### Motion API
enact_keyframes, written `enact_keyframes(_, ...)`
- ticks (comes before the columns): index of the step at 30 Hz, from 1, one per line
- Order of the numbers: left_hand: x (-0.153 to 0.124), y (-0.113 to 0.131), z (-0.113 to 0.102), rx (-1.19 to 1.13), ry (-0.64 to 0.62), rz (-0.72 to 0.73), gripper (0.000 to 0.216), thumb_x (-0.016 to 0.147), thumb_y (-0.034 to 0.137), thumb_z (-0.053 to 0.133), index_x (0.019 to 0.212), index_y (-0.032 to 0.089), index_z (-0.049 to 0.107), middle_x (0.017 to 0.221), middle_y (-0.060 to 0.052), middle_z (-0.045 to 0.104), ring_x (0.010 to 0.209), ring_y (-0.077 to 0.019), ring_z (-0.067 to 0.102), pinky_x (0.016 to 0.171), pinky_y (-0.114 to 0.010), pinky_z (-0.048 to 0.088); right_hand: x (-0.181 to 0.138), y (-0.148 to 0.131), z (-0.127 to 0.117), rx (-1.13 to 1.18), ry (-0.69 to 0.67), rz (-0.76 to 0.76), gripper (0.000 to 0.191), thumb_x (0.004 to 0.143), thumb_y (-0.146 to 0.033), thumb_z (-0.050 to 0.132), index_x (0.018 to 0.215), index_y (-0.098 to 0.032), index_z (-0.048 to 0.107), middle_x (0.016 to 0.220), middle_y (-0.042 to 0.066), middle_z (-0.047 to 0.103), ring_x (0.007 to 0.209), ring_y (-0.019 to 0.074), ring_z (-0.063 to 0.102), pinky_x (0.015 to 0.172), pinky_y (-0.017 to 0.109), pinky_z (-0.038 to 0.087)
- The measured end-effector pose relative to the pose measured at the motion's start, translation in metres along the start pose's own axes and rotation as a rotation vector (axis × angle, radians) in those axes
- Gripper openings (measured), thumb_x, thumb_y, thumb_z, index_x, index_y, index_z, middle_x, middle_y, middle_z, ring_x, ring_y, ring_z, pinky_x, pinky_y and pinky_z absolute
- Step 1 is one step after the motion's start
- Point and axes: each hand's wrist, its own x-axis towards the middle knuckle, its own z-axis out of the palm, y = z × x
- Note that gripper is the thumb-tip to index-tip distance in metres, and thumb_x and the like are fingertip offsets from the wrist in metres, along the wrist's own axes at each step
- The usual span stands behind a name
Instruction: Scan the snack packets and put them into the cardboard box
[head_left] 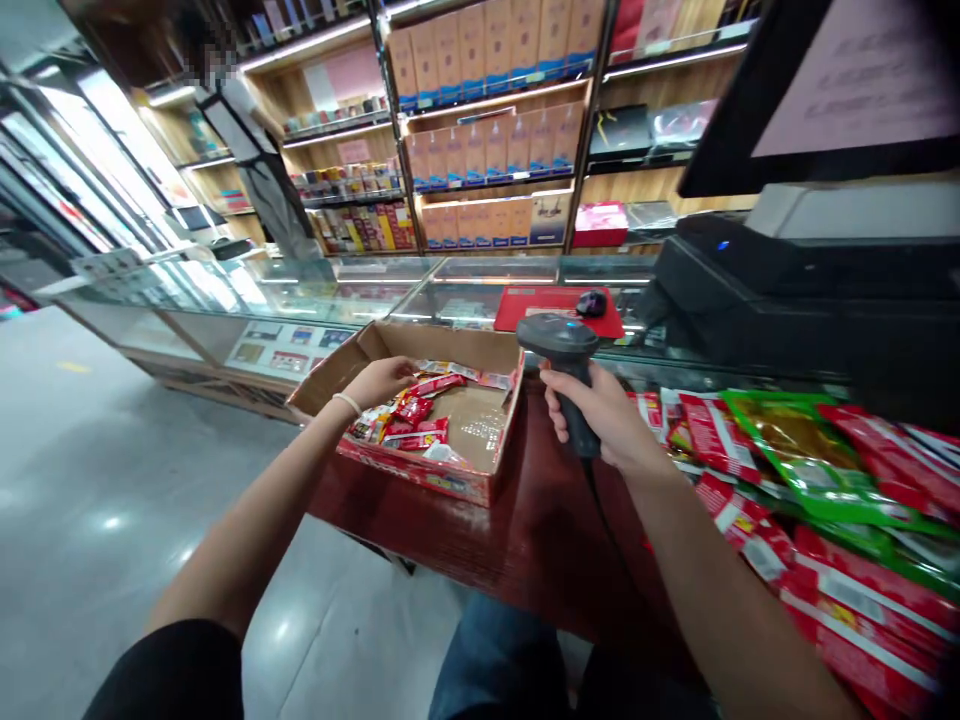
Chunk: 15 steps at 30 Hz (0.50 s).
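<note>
My right hand (606,418) is wrapped round the grip of a black barcode scanner (564,352), held upright above the dark red counter (517,520). My left hand (382,380) reaches into an open cardboard box (480,420) and curls over a red snack packet (435,385) at its top. Several more red packets (412,425) lie in the box's left half. Its right half shows bare cardboard.
A heap of red and green snack packets (810,480) covers the counter at right. A black till and screen (795,280) stand behind it. A glass display counter (315,290) with a red mat and mouse (591,303) runs across; stocked shelves and a person's figure (262,170) lie beyond.
</note>
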Motion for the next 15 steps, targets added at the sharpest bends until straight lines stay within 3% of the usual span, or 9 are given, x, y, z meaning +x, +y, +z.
enact_keyframes(5, -0.004, -0.032, 0.012, 0.07, -0.142, 0.03, 0.029, 0.081, 0.039, 0.053, 0.097, 0.019, 0.067, 0.092, -0.005, 0.07, 0.081, -0.0188, 0.062, 0.076, -0.028, 0.045, 0.02, 0.011, 0.024, 0.033, -0.064, 0.038, 0.032, 0.075, -0.041, 0.073, 0.094, -0.022, 0.054, 0.057, -0.007, 0.052, 0.041, 0.0094, 0.046, 0.033, 0.02, 0.042)
enact_keyframes(12, -0.006, -0.027, 0.037, 0.088, -0.568, 0.17, 0.022, 0.081, 0.032, 0.057, 0.096, 0.018, 0.064, 0.091, -0.004, 0.069, 0.079, -0.0154, 0.061, 0.072, -0.023, 0.043, 0.03, 0.02, 0.027, -0.001, -0.08, 0.063, 0.033, 0.074, -0.04, 0.075, 0.091, -0.021, 0.055, 0.057, -0.006, 0.053, 0.041, 0.0097, 0.047, 0.033, 0.021, 0.043)
enact_keyframes(15, -0.009, -0.025, 0.045, 0.197, -0.614, 0.216, 0.032, 0.075, 0.032, 0.064, 0.104, 0.018, 0.062, 0.104, -0.008, 0.065, 0.09, -0.0196, 0.06, 0.078, -0.026, 0.043, 0.032, 0.02, 0.024, -0.004, -0.07, 0.067, 0.034, 0.073, -0.041, 0.076, 0.091, -0.022, 0.055, 0.057, -0.007, 0.053, 0.04, 0.0095, 0.047, 0.033, 0.021, 0.043)
